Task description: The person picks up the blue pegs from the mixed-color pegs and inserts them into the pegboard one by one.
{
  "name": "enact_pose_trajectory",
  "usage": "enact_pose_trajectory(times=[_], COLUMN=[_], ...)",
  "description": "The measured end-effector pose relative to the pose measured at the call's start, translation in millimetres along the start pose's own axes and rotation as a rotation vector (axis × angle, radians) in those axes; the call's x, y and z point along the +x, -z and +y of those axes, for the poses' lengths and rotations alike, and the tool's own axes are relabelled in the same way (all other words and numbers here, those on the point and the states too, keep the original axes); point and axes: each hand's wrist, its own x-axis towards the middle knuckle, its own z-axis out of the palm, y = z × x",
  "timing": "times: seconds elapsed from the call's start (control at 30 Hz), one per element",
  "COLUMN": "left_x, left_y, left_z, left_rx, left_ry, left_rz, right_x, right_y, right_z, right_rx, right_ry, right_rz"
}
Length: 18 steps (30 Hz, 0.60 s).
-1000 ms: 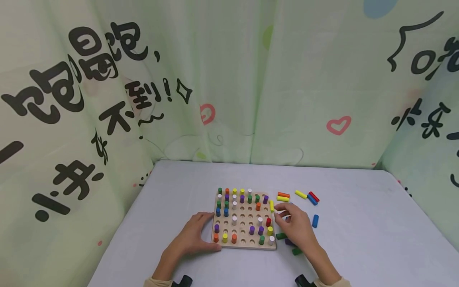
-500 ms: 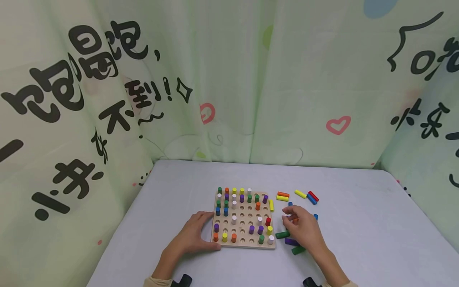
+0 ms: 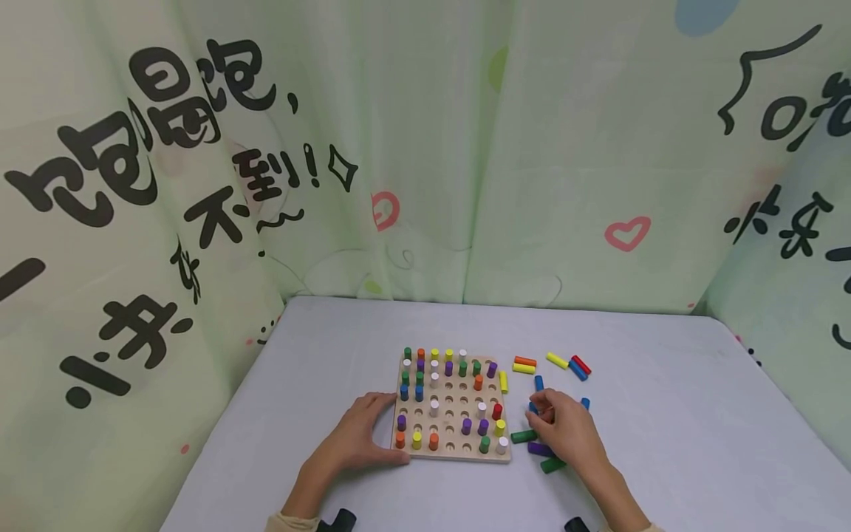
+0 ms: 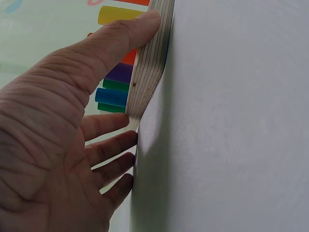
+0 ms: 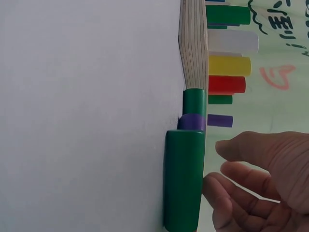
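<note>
A wooden pegboard [image 3: 456,416] holds upright coloured pegs in some of its holes. My left hand [image 3: 363,436] rests at its near left corner, thumb [image 4: 147,21] on the front edge and index fingertip at the left side. The other left fingers are extended, with no peg among them. To the right of the board, my right hand [image 3: 568,428] hovers low over loose pegs, fingers loosely bent. A blue peg [image 3: 533,407] shows at its fingertips, partly covered by the hand. In the right wrist view, thumb and fingers [image 5: 241,166] stand apart with nothing visible between them.
Near the right hand lie green pegs [image 3: 523,437] and a purple peg [image 3: 540,448]. A yellow peg [image 3: 503,381] lies along the board's right side. Farther back are orange, yellow, red and blue pegs [image 3: 578,370]. A printed curtain [image 3: 425,148] hangs behind the white table [image 3: 332,332].
My right hand has moved away from the yellow peg at the board's edge, rightward and slightly toward me, over the loose pegs. That yellow peg stays in place. My left hand stays put.
</note>
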Motion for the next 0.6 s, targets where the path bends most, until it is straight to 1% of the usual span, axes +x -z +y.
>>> enact_pose_trajectory(times=[0.6], left_x=[-0.2], left_y=[-1.2], left_z=[-0.5], left_rx=[-0.005], left_ry=[0.006], left_rz=[0.006], right_x=[7.9], right_y=[-2.6], right_z=[3.8], right_rx=[-0.063], right_ry=[-0.036], right_rz=[-0.078])
